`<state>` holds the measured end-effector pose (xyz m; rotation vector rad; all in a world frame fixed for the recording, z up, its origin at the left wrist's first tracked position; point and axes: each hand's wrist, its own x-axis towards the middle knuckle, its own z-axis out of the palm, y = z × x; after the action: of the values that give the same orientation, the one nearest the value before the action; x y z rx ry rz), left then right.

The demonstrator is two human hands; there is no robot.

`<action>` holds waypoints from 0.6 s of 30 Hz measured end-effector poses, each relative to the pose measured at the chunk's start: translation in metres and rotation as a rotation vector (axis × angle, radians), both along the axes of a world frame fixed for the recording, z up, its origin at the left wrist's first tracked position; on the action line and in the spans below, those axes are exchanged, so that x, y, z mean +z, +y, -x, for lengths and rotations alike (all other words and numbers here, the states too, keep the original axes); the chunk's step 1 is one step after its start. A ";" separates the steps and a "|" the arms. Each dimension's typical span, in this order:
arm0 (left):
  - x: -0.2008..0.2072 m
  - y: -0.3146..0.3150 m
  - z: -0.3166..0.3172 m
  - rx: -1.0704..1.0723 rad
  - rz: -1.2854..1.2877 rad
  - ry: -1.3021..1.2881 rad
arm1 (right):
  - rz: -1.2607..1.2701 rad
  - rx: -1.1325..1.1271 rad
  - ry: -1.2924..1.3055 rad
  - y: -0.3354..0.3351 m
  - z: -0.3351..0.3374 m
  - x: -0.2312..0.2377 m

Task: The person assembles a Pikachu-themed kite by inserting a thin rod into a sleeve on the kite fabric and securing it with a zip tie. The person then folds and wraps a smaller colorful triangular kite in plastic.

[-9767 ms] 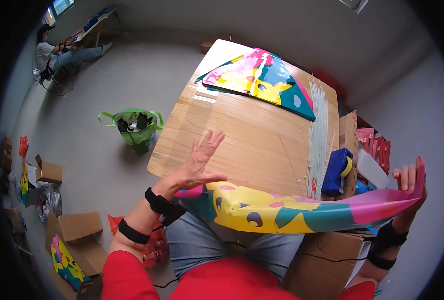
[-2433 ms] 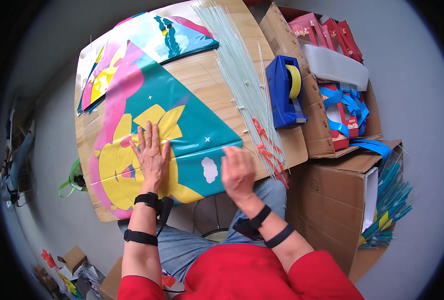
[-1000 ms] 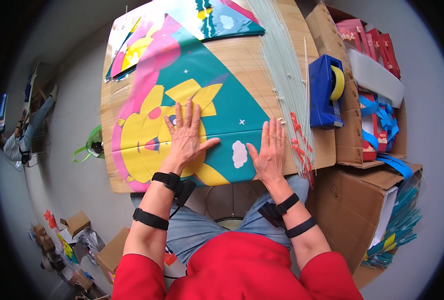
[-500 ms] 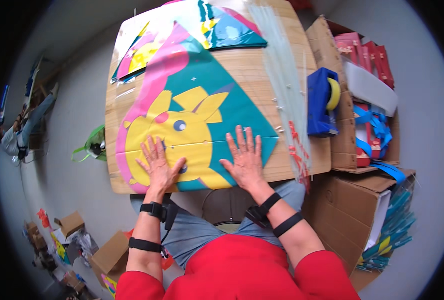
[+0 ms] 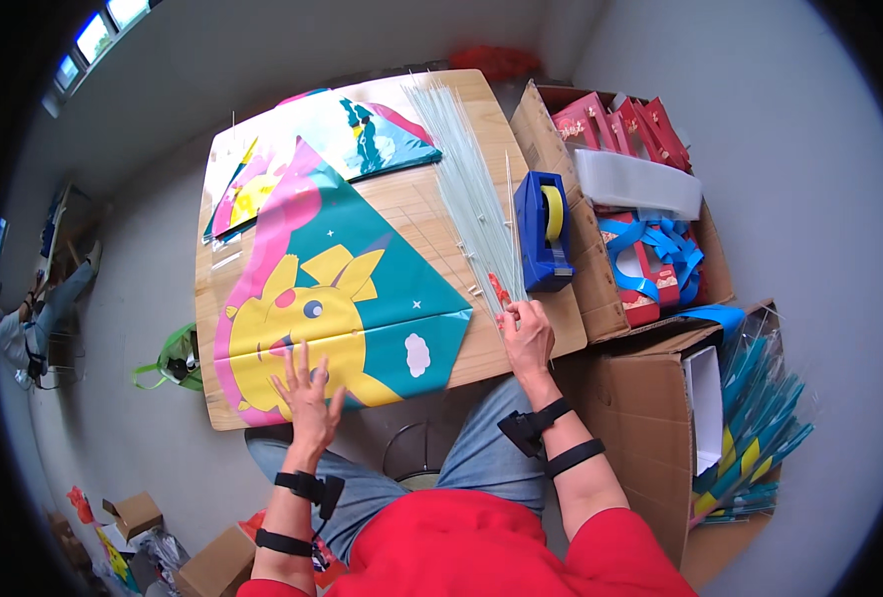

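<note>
Wooden tabletop (image 5: 431, 214) carries a cartoon kite sail (image 5: 337, 308), spread flat. Left hand (image 5: 307, 393), fingers apart, presses its near edge; right hand (image 5: 526, 333) seemingly pinches thin rods (image 5: 471, 199), none fitted yet.

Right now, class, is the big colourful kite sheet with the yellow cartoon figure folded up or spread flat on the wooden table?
Spread flat: the colourful kite sheet lies open across the wooden table, its whole printed face showing.
</note>
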<state>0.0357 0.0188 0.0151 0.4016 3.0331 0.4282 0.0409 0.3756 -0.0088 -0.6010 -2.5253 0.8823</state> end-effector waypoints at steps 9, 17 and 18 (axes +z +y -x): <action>-0.005 0.013 -0.091 -0.295 -0.131 -0.166 | 0.221 -0.110 -0.024 0.042 -0.003 -0.009; -0.021 0.007 -0.110 -0.353 -0.255 -0.268 | 0.064 -0.022 -0.072 0.058 -0.038 0.002; -0.022 0.015 -0.105 -0.382 -0.261 -0.290 | 0.080 -0.002 -0.073 0.054 -0.033 0.005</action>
<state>0.1405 0.0335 -0.0064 0.8322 2.5475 0.7750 0.0742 0.4297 -0.0043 -0.6716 -2.5633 0.9812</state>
